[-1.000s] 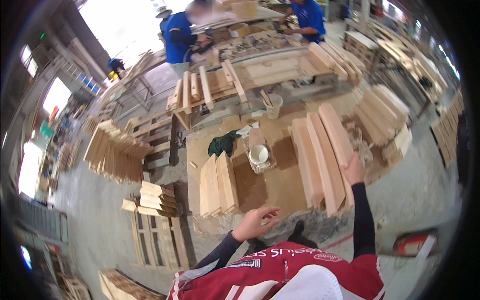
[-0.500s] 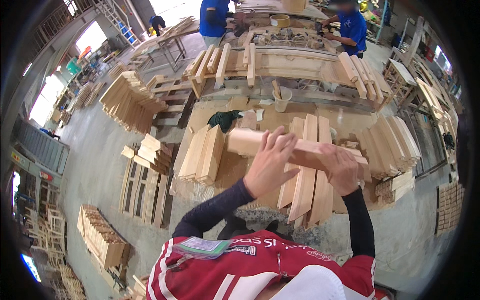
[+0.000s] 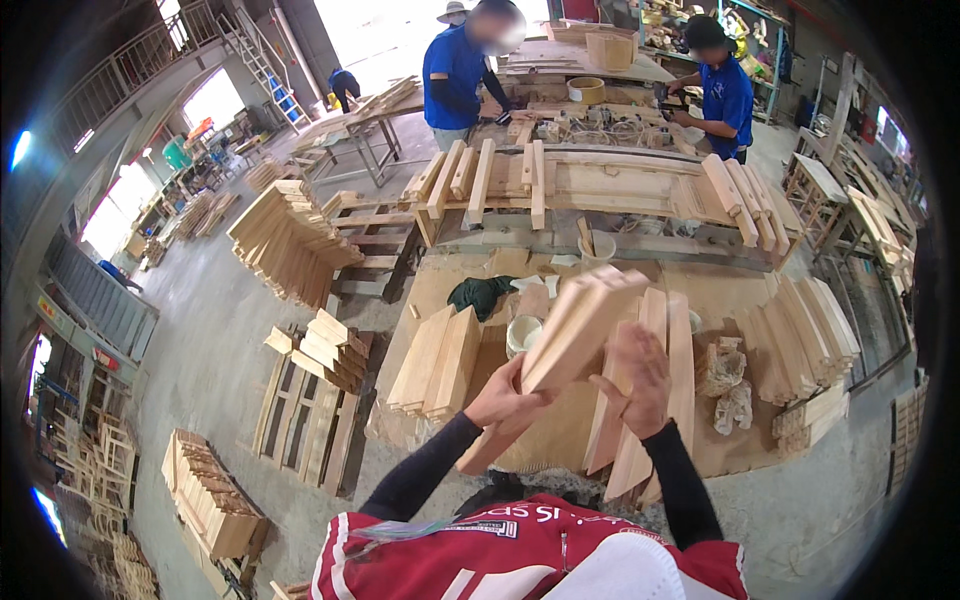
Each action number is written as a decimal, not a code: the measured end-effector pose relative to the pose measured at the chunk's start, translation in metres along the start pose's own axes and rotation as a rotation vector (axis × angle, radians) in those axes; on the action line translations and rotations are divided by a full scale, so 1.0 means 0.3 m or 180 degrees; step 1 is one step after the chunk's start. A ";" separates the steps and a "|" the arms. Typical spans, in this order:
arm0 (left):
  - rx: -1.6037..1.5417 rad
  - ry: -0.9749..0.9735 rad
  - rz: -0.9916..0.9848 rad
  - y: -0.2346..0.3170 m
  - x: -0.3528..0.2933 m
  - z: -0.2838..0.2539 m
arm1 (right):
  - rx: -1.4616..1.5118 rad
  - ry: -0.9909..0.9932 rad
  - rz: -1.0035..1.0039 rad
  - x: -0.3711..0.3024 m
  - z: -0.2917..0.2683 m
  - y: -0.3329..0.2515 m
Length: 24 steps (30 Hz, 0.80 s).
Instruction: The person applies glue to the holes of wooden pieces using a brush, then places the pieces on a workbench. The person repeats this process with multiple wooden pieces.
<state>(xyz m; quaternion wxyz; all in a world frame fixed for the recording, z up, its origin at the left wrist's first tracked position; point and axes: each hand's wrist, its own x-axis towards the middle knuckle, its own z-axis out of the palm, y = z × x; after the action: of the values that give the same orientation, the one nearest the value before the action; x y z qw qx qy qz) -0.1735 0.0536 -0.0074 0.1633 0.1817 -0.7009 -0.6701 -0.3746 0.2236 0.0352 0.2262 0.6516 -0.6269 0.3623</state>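
My left hand (image 3: 508, 395) is closed around a pale wooden post (image 3: 578, 335), which it holds up at a slant over the work table (image 3: 540, 445). The post's far end shows grooves and looks slightly blurred. My right hand (image 3: 640, 382) is off the post, to its right, with fingers apart and partly smeared by motion. Beneath and beside the right hand lie several long boards (image 3: 681, 365) with slanted ends. Just behind the post stands a small white pot (image 3: 522, 336), partly covered by it.
Wooden stacks (image 3: 435, 360) (image 3: 800, 340) stand on the table's left and right. A dark green cloth (image 3: 483, 295), a tub with a brush (image 3: 598, 246) and a plastic bag (image 3: 733, 408) lie around. Two people in blue (image 3: 455, 85) (image 3: 725, 95) work at the far bench. Pallets (image 3: 300, 425) stand left.
The post has swung from lying crosswise in both hands to pointing away at a slant in my left. My right hand has let go. The view has shifted, uncovering the white pot and plastic bag.
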 end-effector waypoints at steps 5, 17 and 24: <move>-0.0295 0.1109 0.0157 -0.021 0.036 0.029 | 0.3037 0.0654 0.2565 0.020 0.255 -0.133; -0.0746 -0.0073 0.0424 -0.027 0.033 -0.086 | 0.3859 0.0502 0.2825 0.096 0.376 -0.237; -0.0869 -0.0373 0.0186 -0.043 0.031 -0.182 | 0.4147 0.0053 0.2701 0.073 0.417 -0.267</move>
<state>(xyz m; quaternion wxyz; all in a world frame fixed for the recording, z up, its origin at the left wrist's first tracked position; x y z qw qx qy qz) -0.1555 0.0007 -0.0176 0.1647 0.0979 -0.6166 -0.7636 -0.2737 0.1246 -0.0149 -0.3557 0.3547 -0.4816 0.7181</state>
